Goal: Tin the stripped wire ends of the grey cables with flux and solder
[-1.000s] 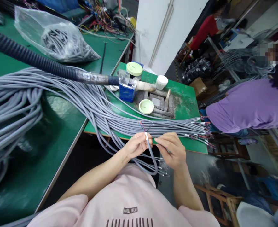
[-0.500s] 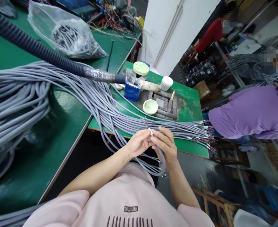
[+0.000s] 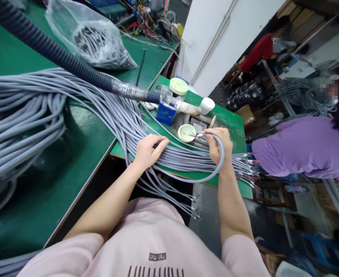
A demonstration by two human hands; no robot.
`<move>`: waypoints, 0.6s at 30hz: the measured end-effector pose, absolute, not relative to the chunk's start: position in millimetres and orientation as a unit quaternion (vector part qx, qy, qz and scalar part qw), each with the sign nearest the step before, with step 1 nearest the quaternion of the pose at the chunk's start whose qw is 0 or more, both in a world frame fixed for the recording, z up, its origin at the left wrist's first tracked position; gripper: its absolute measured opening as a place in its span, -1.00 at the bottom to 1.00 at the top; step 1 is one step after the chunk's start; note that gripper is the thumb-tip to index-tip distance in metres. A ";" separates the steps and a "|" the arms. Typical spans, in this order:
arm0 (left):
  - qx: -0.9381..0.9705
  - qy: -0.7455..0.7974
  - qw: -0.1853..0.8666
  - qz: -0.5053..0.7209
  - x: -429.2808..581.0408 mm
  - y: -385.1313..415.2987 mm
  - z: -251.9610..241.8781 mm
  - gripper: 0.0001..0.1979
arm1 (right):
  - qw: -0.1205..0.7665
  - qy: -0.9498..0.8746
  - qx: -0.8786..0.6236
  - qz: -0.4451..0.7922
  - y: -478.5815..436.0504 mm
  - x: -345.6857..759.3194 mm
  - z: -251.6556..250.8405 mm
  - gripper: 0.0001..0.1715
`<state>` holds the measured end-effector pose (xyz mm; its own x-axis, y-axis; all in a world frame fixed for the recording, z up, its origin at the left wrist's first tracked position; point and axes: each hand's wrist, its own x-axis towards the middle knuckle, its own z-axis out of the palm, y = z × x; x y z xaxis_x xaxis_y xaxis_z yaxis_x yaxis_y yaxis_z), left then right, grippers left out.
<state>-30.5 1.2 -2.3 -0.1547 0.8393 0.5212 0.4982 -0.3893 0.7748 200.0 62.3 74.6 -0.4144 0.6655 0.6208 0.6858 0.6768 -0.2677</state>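
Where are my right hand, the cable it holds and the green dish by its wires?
Right hand (image 3: 215, 150), head view: thumb side.
Cable (image 3: 222, 151), head view: its bend.
Green dish (image 3: 183, 131), head view: bare inside, left of the wires.

Patch (image 3: 157, 256) on your shirt (image 3: 158, 234): two short words, roughly MIN MIN, reading uncertain. Green lid (image 3: 178, 86) near your desk's (image 3: 233, 125) far edge: marks too small to read.

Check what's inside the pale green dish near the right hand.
Wires from the cable in the right hand extend over the pale green dish; its pale interior shows beside them. Whatever they cover is hidden; contact can't be told.
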 end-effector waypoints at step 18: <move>0.644 0.537 0.147 0.525 -28.2 4.2 -10.2 -0.69 | 0.199 -0.914 -0.353 -0.025 117.4 178.6 70.4 -0.75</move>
<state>-28.2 4.2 -10.2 -0.1268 0.8457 0.5184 0.5377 -0.3806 0.7524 178.6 117.4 70.4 -0.6718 0.6351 0.3812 0.6547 0.7498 -0.0955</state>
